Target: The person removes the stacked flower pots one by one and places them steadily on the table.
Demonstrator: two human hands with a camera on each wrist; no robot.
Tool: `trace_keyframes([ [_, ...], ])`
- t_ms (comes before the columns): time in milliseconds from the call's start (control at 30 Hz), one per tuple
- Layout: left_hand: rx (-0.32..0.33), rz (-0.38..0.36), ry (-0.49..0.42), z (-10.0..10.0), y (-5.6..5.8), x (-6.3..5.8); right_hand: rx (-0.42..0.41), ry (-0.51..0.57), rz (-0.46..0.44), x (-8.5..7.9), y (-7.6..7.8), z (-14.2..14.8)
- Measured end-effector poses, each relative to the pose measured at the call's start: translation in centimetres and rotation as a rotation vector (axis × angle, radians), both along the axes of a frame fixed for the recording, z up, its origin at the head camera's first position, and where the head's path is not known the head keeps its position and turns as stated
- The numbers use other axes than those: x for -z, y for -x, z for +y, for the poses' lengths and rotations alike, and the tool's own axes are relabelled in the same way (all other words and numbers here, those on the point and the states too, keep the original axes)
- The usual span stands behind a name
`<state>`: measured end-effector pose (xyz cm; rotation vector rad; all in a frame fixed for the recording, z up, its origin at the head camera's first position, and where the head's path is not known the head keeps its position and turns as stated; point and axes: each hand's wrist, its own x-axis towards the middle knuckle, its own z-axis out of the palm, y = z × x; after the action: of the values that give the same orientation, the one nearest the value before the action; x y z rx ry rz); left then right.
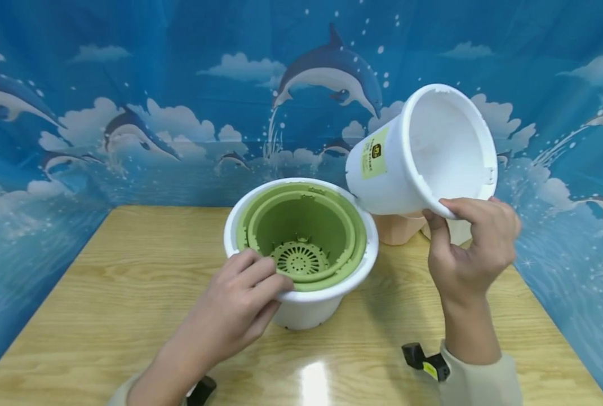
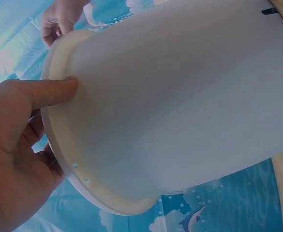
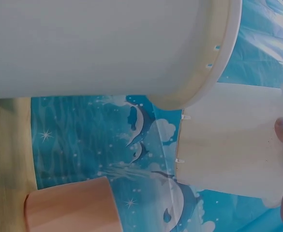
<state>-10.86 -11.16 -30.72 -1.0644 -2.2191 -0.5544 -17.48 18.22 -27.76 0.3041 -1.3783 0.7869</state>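
Note:
A large white flowerpot [image 1: 304, 313] stands on the table with green pots [image 1: 311, 217] nested inside it, the innermost showing a slotted base. My left hand [image 1: 235, 299] grips its near-left rim; in the left wrist view the thumb presses the outside wall and the fingers go over the edge. To the right, my right hand [image 1: 476, 242] pinches the rim of a smaller white flowerpot [image 1: 398, 180], held up and tilted with its mouth facing right and toward me. A yellow-green label [image 1: 374, 152] is on its side. Its inside shows white and bare.
Behind the raised pot stand a pinkish-orange pot [image 1: 394, 230] and a pale cream object [image 1: 459, 230], both partly hidden. The wooden table [image 1: 129, 293] is backed and flanked by a blue dolphin-print curtain [image 1: 180, 67].

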Motion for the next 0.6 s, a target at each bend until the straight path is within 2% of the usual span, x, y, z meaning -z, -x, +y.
trace_keyframes([
  [367,-0.007,-0.009,0.052,-0.4,-1.2,-1.0,-0.025,-0.039,-0.044,1.0,1.2,0.3],
  [600,0.022,-0.02,0.088,-0.6,-1.7,-1.7,-0.041,-0.169,-0.14,2.5,2.2,1.0],
])
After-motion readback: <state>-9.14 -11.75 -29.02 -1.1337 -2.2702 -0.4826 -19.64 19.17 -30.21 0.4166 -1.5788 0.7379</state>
